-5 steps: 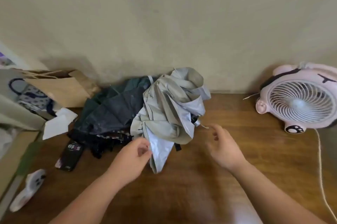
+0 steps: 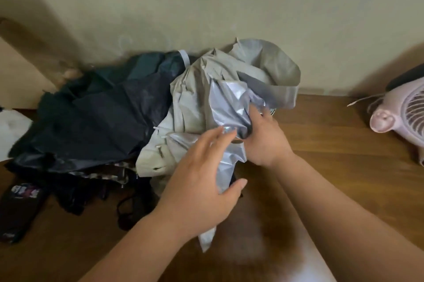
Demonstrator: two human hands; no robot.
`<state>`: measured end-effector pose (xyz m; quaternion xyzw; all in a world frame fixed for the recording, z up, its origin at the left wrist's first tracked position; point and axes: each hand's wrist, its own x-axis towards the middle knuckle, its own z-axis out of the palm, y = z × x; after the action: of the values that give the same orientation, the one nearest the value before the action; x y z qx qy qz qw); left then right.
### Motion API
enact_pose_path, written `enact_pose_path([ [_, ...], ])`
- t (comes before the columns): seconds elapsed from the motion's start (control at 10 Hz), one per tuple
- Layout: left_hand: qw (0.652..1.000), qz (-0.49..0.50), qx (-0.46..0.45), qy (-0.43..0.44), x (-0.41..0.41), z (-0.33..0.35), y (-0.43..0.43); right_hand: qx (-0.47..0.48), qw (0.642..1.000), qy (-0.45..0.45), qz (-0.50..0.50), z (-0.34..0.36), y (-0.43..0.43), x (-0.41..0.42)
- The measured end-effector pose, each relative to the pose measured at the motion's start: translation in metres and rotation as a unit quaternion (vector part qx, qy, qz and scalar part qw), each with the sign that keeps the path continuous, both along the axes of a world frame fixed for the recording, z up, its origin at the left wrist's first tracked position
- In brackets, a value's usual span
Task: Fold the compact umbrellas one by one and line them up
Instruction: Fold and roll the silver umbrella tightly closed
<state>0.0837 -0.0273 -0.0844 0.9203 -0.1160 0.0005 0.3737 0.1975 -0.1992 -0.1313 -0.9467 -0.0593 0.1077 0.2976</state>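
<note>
Grey umbrella [image 2: 195, 98], unfolded and crumpled, sits at the back of the wooden table [image 2: 344, 167] against the wall [image 2: 229, 6], near the middle of the head view. Its canopy is beige-grey outside and shiny silver inside, and one silver flap hangs forward toward the person. On its left lies a dark umbrella [image 2: 96, 116], also loose and unfolded, touching the grey one and partly tucked under its edge. A strip of patterned cloth [image 2: 96, 175] shows beneath the dark canopy (too bunched to tell what it belongs to).

The left hand [image 2: 199, 180] lies over the hanging silver flap, its fingers [image 2: 206, 141] nearly straight and close together on the lining, the thumb [image 2: 238, 184] set apart on the flap's right side. Whether the thumb grips the cloth I cannot tell. The right hand [image 2: 263, 141] is just beside it, its fingers [image 2: 257, 114] curled into a fold of the silver lining and holding it.

A pink fan [image 2: 399, 116] stands at the right edge, well apart from the umbrellas. A black pouch [image 2: 20, 203] lies on the table at the lower left, near the dark umbrella.
</note>
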Motion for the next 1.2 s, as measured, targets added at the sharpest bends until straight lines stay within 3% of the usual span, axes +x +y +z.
enact_pose_path([
  [0.2, 0.987, 0.030, 0.145, -0.063, 0.011, -0.048, -0.002, 0.063, 0.996, -0.058, -0.008, -0.022, -0.011, 0.004],
  [0.4, 0.967, 0.011, 0.155, -0.199, 0.014, -0.067, -0.010, 0.064, 0.992, -0.105, -0.014, 0.004, -0.035, -0.010],
  [0.5, 0.942, 0.000, 0.156, -0.298, 0.006, -0.066, -0.012, 0.044, 0.990, -0.127, -0.051, 0.035, -0.056, -0.034],
  [0.6, 0.915, 0.025, 0.172, -0.365, -0.029, -0.057, -0.019, -0.019, 0.984, -0.152, -0.090, 0.067, -0.078, -0.085],
  [0.7, 0.904, 0.067, 0.165, -0.388, -0.084, -0.051, -0.030, -0.024, 0.982, -0.143, -0.123, 0.092, -0.094, -0.144],
  [0.8, 0.905, 0.080, 0.152, -0.389, -0.137, -0.055, -0.044, 0.012, 0.985, -0.109, -0.136, 0.107, -0.104, -0.194],
  [0.9, 0.916, 0.101, 0.167, -0.350, -0.157, -0.051, -0.060, 0.150, 0.970, -0.095, -0.166, 0.116, -0.113, -0.233],
  [1.0, 0.966, 0.092, 0.159, -0.183, -0.152, -0.043, -0.078, 0.133, 0.965, -0.068, -0.214, 0.106, -0.121, -0.248],
  [1.1, 0.971, -0.014, 0.232, -0.047, -0.150, -0.056, -0.091, 0.044, 0.971, -0.057, -0.226, 0.088, -0.131, -0.252],
  [1.2, 0.959, -0.056, 0.275, -0.050, -0.147, -0.086, -0.090, 0.009, 0.975, -0.035, -0.220, 0.075, -0.140, -0.248],
])
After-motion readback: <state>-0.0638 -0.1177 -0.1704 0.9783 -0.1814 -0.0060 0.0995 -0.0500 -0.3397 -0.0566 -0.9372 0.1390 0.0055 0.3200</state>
